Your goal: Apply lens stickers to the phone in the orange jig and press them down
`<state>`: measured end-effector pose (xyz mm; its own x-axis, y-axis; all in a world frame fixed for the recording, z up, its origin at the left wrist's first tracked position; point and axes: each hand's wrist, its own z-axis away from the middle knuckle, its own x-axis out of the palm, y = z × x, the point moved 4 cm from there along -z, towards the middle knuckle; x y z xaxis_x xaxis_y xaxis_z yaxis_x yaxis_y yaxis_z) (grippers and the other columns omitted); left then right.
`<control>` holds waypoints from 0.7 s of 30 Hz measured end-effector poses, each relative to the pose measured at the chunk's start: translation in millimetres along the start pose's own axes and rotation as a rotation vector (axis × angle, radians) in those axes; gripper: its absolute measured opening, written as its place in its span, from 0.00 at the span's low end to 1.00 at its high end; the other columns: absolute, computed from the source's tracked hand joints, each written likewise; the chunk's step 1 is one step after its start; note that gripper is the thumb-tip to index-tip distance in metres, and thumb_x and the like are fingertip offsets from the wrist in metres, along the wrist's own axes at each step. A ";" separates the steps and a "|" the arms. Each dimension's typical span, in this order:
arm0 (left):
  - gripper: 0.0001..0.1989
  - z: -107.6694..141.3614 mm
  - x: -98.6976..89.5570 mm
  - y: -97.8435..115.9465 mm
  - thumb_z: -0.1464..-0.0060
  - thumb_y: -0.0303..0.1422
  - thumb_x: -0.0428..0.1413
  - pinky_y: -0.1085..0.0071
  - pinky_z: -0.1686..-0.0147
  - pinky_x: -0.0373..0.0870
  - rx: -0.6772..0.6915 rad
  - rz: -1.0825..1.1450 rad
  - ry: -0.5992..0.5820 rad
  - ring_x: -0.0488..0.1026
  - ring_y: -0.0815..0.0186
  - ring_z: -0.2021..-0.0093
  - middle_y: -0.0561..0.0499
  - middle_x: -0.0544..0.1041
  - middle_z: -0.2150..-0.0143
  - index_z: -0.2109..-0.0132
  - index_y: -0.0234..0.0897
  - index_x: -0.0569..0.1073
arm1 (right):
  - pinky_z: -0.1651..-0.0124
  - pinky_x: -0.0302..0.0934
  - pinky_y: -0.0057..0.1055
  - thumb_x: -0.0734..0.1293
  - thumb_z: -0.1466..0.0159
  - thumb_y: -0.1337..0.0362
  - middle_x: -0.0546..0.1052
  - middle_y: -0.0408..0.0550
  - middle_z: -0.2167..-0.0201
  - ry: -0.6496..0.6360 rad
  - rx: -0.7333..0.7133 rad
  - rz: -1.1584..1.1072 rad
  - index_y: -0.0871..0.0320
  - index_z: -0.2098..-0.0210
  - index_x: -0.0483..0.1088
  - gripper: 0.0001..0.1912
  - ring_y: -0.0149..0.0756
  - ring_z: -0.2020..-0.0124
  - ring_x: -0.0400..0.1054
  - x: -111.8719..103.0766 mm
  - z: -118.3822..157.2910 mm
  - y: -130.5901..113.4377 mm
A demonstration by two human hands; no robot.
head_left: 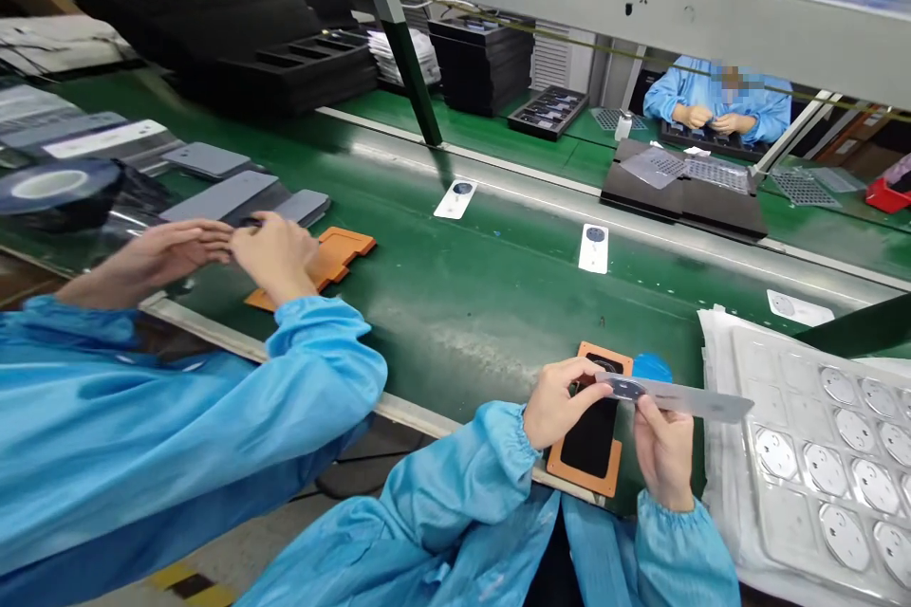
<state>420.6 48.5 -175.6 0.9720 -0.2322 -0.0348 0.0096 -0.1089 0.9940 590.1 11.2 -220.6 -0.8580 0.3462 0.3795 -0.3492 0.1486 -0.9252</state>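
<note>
The grey panel is up in both hands above the table, its long axis running left to right and dipping slightly toward the right, across the far part of an orange fixture. The left hand pinches the panel's left end, by a dark round patch; the right hand, coming up from below, grips the near edge just right of that patch. Both are equally near, and the right end juts free toward a clear tray of white discs.

Along the green table sit a tape roll, an orange plate near a co-worker's sleeve, white cards beyond the fixture, then the tray. Farther back, black trays stand stacked at left, and a person in blue sits at right.
</note>
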 end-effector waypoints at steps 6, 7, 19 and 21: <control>0.19 -45.3 4.8 -22.0 0.51 0.43 0.65 0.72 0.62 0.73 -0.115 0.291 0.060 0.75 0.67 0.66 0.47 0.78 0.66 0.64 0.31 0.72 | 0.53 0.70 0.38 0.78 0.51 0.64 0.79 0.50 0.62 0.165 -0.115 0.024 0.63 0.62 0.73 0.19 0.37 0.61 0.73 34.5 -48.7 -9.9; 0.20 -64.8 3.6 -17.5 0.52 0.44 0.66 0.72 0.61 0.72 -0.085 0.270 0.044 0.75 0.67 0.65 0.47 0.77 0.66 0.63 0.30 0.72 | 0.53 0.70 0.37 0.78 0.52 0.64 0.78 0.50 0.61 0.164 -0.129 0.004 0.64 0.62 0.73 0.20 0.37 0.60 0.73 41.4 -69.9 -20.3; 0.42 -279.3 14.4 -16.4 0.65 0.25 0.70 0.48 0.39 0.52 -0.268 -0.629 0.178 0.54 0.37 0.36 0.20 0.57 0.38 0.43 0.20 0.61 | 0.62 0.70 0.33 0.75 0.48 0.59 0.78 0.57 0.59 0.006 0.430 -0.072 0.64 0.60 0.73 0.20 0.39 0.61 0.75 36.2 -73.7 -22.7; 0.41 -279.6 31.8 -24.6 0.60 0.27 0.69 0.48 0.39 0.52 -0.273 -0.683 0.168 0.53 0.38 0.36 0.20 0.55 0.37 0.41 0.21 0.60 | 0.54 0.68 0.32 0.74 0.44 0.56 0.77 0.55 0.54 -0.155 0.338 0.024 0.61 0.56 0.73 0.21 0.38 0.55 0.74 20.0 -26.3 -32.3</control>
<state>516.8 314.0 -172.2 0.7518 -0.0464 -0.6577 0.6592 0.0726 0.7484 594.2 37.7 -182.9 -0.9052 0.1975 0.3763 -0.4110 -0.1815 -0.8934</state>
